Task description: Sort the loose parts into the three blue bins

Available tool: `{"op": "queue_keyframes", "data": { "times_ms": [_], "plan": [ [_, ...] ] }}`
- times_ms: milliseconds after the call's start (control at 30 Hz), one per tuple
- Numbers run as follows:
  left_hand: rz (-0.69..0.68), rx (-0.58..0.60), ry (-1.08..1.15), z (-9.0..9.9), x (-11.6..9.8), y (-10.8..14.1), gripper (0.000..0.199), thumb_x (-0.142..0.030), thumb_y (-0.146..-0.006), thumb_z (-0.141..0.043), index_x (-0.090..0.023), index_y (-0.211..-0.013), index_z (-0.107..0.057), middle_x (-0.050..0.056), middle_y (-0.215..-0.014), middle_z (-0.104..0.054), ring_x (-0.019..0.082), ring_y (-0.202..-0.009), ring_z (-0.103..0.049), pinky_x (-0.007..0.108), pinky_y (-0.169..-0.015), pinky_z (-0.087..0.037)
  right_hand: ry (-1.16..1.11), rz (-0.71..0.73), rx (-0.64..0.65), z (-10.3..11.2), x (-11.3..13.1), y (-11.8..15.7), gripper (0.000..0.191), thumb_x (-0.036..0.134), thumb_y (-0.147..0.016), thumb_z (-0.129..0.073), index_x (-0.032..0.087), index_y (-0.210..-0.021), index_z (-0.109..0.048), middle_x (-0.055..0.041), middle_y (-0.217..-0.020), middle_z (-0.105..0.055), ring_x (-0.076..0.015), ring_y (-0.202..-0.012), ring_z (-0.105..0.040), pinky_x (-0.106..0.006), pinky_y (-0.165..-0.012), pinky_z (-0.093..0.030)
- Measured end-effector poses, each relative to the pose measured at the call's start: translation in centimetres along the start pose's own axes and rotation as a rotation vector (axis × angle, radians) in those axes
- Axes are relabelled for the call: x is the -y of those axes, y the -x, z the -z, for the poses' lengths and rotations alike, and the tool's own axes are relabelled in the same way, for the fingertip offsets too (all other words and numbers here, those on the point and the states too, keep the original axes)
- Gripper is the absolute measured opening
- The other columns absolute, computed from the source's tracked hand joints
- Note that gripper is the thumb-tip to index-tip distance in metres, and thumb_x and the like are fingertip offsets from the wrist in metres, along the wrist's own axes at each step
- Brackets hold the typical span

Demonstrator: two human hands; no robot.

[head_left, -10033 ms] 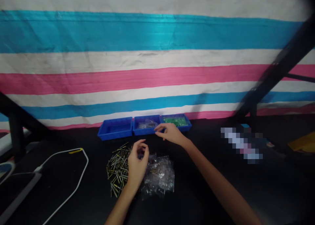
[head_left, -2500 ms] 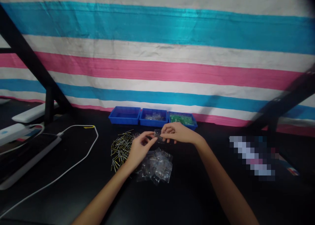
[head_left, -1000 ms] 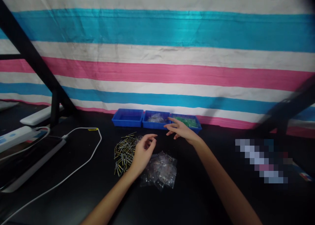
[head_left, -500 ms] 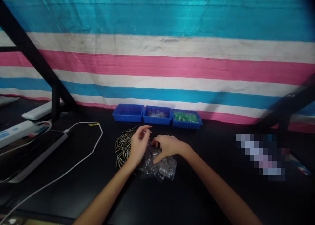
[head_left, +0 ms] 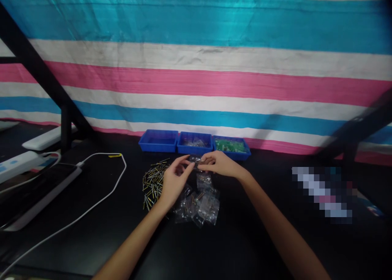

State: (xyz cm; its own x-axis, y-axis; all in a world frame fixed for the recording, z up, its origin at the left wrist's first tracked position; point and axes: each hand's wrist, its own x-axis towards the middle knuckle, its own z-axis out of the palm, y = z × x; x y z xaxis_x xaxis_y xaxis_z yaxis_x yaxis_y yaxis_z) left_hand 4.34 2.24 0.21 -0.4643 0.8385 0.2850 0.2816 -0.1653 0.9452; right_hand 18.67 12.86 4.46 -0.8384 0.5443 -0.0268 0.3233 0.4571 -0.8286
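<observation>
Between my two hands, just in front of the blue trays, is a small clear plastic bag (head_left: 195, 161). The fingers of my left hand (head_left: 177, 178) pinch its left side, and my right hand (head_left: 219, 165) grips its right side. Several more clear bags (head_left: 208, 208) with small metal pieces inside lie in a loose heap below my hands. Left of my left hand, a pile of thin metal pins (head_left: 153, 182), silvery and yellowish, is spread on the black table, partly hidden by that hand.
Behind my hands stand a blue tray (head_left: 159, 150) with nothing visible inside, one holding clear bags (head_left: 196, 142) and one holding green pieces (head_left: 229, 145). A white cable (head_left: 116, 185) and power strips (head_left: 20, 165) lie left. A blurred patch (head_left: 321, 194) is right.
My right hand has risen from the heap of bags and moved forward. A small bag is now held between both hands, and more of the heap shows.
</observation>
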Motion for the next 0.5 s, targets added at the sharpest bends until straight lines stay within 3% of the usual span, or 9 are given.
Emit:
{"op": "queue_keyframes", "data": {
  "times_ms": [100,267,500],
  "plan": [
    [-0.011,0.045,-0.031,0.01,0.01,0.13,0.023,-0.034,-0.074,-0.060,-0.017,-0.088,-0.066,0.002,-0.075,-0.064,0.012,-0.064,-0.054,0.023,-0.060,-0.041,-0.119,0.034,0.029,0.16,0.69,0.16,0.022,0.036,-0.070,-0.062,0.016,-0.079,-0.063,-0.0011,-0.062,-0.063,-0.0114,-0.054,-0.057,-0.021,-0.049,-0.043],
    [-0.103,0.010,-0.051,0.28,0.27,0.09,0.017,-0.031,-0.075,-0.059,-0.017,-0.080,-0.066,0.003,-0.077,-0.064,0.014,-0.069,-0.055,0.025,-0.063,-0.041,-0.162,0.076,-0.065,0.04,1.16,0.14,0.022,0.034,-0.071,-0.062,0.016,-0.085,-0.063,-0.0001,-0.060,-0.060,-0.0100,-0.052,-0.055,-0.021,-0.049,-0.043],
    [-0.211,-0.042,-0.049,0.38,-0.22,0.09,0.017,-0.029,-0.076,-0.059,-0.020,-0.087,-0.067,0.005,-0.090,-0.059,0.016,-0.083,-0.055,0.025,-0.066,-0.043,0.007,0.170,-0.221,0.08,0.95,-0.08,0.018,0.032,-0.071,-0.064,0.022,-0.085,-0.068,-0.0021,-0.083,-0.057,-0.0076,-0.059,-0.049,-0.020,-0.052,-0.040]
  ]
}}
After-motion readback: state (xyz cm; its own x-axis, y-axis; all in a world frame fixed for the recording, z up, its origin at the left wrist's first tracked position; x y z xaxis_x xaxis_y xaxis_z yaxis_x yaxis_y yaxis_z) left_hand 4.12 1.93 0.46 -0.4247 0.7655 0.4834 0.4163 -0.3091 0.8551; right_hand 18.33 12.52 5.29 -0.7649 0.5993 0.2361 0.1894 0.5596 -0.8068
